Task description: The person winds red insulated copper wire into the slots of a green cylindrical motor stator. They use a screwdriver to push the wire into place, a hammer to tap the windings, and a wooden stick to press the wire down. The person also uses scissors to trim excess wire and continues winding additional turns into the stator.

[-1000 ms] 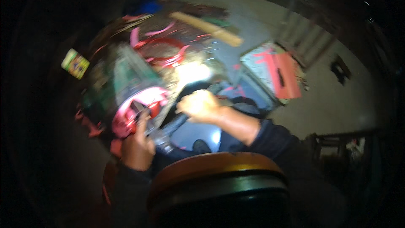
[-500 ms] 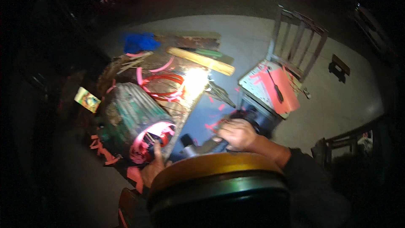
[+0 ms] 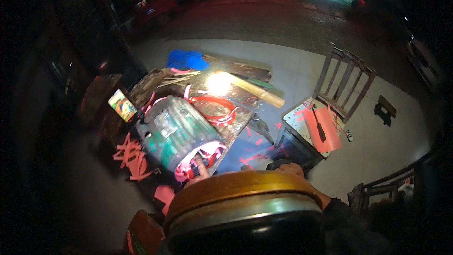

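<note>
A green, ribbed electric motor housing [image 3: 181, 130] lies on its side, its open end toward me and lined with pink paper. My left hand [image 3: 202, 171] reaches into that opening with one finger stretched out; its other fingers are hidden. My right hand [image 3: 291, 168] is low on the right beside a dark rounded object [image 3: 276, 164]. Its knuckles show bent, while its fingers and whatever they hold are covered by a gold-brown rimmed object [image 3: 240, 182] across the foreground. Red wire coils [image 3: 219, 108] lie just beyond the housing.
A worn wooden bench [image 3: 236, 134] bears the housing, thin sticks [image 3: 181, 79], a wooden bar [image 3: 259, 92] and blue netting [image 3: 186, 60]. Pliers [image 3: 262, 127] lie near its right edge. A chair [image 3: 344, 80] holds pink paper and a screwdriver [image 3: 319, 127]. Pink strips [image 3: 132, 156] lie left.
The view has shifted, so the bench appears lower and farther right. My left finger is still in the housing's opening. My right hand is now lower in view and more covered by the foreground rim.
</note>
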Available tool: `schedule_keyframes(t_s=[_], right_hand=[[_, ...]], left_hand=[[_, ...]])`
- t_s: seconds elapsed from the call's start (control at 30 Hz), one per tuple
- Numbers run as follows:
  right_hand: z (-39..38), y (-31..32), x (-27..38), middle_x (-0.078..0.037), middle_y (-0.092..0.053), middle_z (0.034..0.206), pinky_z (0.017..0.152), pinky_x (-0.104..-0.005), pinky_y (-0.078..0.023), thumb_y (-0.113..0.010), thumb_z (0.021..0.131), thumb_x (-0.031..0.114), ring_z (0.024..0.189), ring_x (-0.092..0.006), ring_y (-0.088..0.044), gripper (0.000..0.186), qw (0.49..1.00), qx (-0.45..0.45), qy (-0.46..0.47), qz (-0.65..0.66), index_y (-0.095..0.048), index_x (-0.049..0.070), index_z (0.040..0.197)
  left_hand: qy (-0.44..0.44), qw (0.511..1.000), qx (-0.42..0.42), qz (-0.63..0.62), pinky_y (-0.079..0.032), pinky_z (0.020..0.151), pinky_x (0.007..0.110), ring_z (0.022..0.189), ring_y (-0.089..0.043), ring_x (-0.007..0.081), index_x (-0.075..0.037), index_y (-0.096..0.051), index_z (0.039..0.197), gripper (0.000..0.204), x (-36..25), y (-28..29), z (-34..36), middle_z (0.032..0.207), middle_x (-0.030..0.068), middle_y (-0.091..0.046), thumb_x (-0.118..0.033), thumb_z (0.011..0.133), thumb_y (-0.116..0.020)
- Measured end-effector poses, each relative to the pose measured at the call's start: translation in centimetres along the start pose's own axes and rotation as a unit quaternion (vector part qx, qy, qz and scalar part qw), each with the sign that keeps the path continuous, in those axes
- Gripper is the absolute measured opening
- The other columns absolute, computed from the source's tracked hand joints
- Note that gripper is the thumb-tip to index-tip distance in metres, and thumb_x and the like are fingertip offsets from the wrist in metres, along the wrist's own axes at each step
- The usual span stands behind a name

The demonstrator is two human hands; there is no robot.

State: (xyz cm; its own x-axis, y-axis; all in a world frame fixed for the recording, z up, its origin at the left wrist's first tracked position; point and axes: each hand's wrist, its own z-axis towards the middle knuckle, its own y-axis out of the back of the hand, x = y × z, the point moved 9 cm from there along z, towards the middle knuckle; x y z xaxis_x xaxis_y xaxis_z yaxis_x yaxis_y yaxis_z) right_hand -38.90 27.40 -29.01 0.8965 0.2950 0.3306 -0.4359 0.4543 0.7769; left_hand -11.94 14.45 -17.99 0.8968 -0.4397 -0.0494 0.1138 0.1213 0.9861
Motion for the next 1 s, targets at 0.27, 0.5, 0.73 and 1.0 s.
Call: schedule_keyframes(t_s=[0.27,0.5,0.73,1.0], right_hand=[[-1.4,-1.6,-2.1,-0.018,-0.07,0.096,0.07,-0.0516,-0.053,-0.082,0.08,0.019,0.086,-0.0401,-0.069,0.023,0.979,0.028,-0.032,-0.198,-0.071,0.005,0.094],[-2.9,-1.2,-4.1,-0.02,-0.07,0.098,0.069,-0.0505,-0.054,-0.08,0.079,0.013,0.085,-0.0429,-0.07,0.026,0.963,-0.057,0.068,-0.254,-0.073,0.006,0.103],[-1.9,-2.1,-3.3,-0.02,-0.069,0.099,0.067,-0.049,-0.055,-0.075,0.078,0.004,0.083,-0.0428,-0.07,0.021,0.965,0.054,-0.003,-0.257,-0.069,0.006,0.098],[-3.4,-0.9,-8.3,-0.028,-0.074,0.127,0.096,-0.0496,-0.057,-0.043,0.116,0.046,0.11,-0.0404,-0.072,0.06,0.977,0.052,-0.022,-0.205,-0.077,0.0,0.132]], left_hand=[[-0.027,0.991,-0.091,-0.095,-0.047,0.042,0.045,0.047,-0.064,0.0266,0.011,-0.045,0.159,0.067,0.7,-2.8,1.1,0.058,0.0101,-0.064,-0.022,0.101,-0.058],[-0.083,0.972,0.085,-0.2,-0.058,0.061,0.052,0.073,-0.074,0.0384,0.0,-0.024,0.17,0.087,-3.5,-3.7,-6.9,0.094,0.0216,-0.076,-0.031,0.103,-0.069],[-0.147,0.953,0.086,-0.252,-0.058,0.065,0.053,0.072,-0.073,0.0391,0.005,-0.023,0.169,0.084,-1.8,-8.3,-11.7,0.094,0.0226,-0.076,-0.031,0.106,-0.066],[-0.14,0.903,0.256,-0.317,-0.057,0.067,0.053,0.072,-0.07,0.0415,0.009,-0.031,0.164,0.077,-1.5,-10.0,-13.6,0.085,0.0221,-0.074,-0.032,0.108,-0.063]])
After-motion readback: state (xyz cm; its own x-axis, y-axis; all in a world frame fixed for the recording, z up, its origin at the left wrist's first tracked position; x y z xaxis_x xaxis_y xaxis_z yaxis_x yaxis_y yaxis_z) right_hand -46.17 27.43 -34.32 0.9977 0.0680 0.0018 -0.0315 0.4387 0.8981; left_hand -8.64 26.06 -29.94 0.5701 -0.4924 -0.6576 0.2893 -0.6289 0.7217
